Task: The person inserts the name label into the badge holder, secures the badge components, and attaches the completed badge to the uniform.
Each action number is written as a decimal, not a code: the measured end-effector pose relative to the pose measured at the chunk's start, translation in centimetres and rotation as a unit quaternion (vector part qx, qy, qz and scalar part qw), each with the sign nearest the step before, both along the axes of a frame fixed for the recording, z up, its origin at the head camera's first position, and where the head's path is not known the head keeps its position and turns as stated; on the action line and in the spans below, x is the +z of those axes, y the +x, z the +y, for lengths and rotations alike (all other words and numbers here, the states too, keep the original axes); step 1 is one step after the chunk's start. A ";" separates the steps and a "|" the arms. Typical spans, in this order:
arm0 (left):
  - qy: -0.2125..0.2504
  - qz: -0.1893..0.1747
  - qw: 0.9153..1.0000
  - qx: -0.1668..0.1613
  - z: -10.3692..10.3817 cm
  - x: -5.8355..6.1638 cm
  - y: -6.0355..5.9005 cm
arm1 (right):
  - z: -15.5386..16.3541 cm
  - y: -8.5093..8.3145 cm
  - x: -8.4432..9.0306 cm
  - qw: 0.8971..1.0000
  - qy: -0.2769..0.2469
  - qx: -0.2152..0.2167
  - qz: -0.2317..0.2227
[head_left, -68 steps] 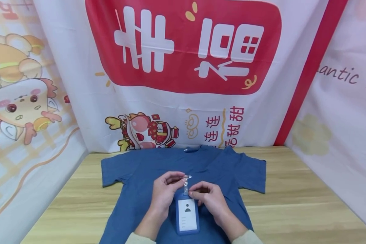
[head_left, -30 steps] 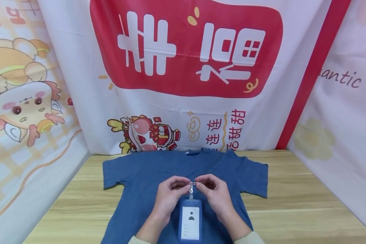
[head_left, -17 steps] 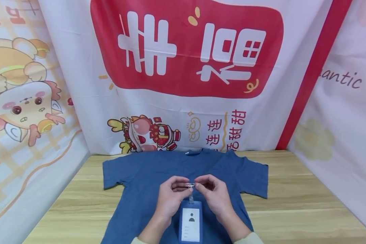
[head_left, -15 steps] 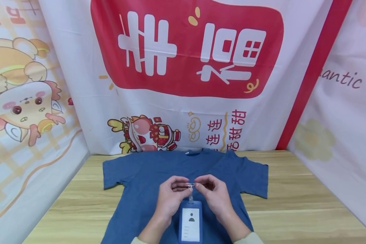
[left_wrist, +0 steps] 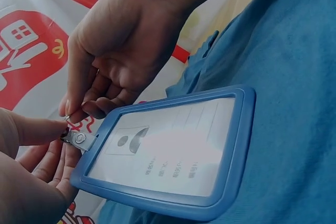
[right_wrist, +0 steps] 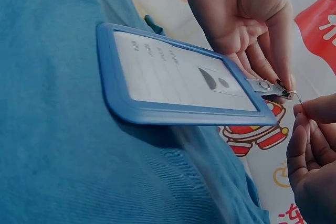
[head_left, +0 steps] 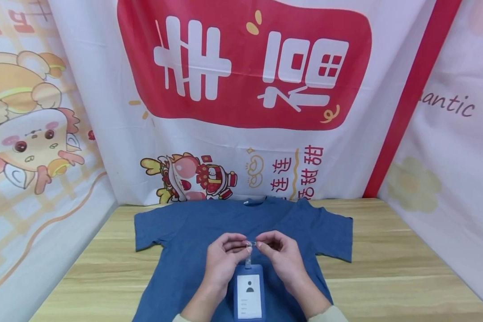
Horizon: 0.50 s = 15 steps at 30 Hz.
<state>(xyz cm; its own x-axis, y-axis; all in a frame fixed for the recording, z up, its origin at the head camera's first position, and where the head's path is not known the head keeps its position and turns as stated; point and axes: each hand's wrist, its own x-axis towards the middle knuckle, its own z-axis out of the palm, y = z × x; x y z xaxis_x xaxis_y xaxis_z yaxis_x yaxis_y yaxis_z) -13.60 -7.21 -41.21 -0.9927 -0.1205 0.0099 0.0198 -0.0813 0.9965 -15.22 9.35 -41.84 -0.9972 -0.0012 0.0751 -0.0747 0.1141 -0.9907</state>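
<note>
A blue badge holder [head_left: 248, 295] with a white card hangs by a clear strap clip [right_wrist: 265, 85] above a blue T-shirt [head_left: 221, 217]. My left hand [head_left: 224, 256] pinches the metal pin end of the clip between thumb and fingers. From the other side, my right hand [head_left: 280, 253] pinches the free end of the thin pin [right_wrist: 299, 98]. The fingertips of both hands are close together, a short gap apart. In the left wrist view, the card faces up with a person icon. Fingertips partly hide the pin, so I cannot tell whether it is unfastened.
The T-shirt lies spread on a wooden table [head_left: 386, 268], collar towards the back. A white printed cloth [head_left: 104, 134] with a red panel hangs behind the table, and more printed cloth stands on both sides.
My right hand has moved up from the strap near the holder's top to the pin's end. Lately the holder has swung slightly left; both hands stay nearly in place.
</note>
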 end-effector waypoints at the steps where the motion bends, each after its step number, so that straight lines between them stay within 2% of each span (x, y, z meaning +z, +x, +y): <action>1: -0.001 0.000 1.000 0.002 0.0 0.1 0.0 | 0.1 0.0 0.0 1.000 0.000 0.000 0.002; 8: -0.033 -0.009 0.999 -0.005 -0.3 0.5 0.3 | 0.3 -0.1 0.2 1.000 -0.002 -0.002 0.005; 15: -0.098 0.016 0.995 -0.008 -0.4 0.3 0.4 | 0.2 0.0 0.1 1.000 -0.001 0.003 0.001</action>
<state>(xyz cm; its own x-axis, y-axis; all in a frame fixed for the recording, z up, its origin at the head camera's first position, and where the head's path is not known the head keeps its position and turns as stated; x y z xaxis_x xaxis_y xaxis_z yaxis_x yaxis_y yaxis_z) -13.22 -7.57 -40.89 -0.9933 -0.0972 0.0626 0.0513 0.1144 0.9921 -15.21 9.56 -41.73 -0.9970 -0.0072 0.0772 -0.0775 0.1120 -0.9907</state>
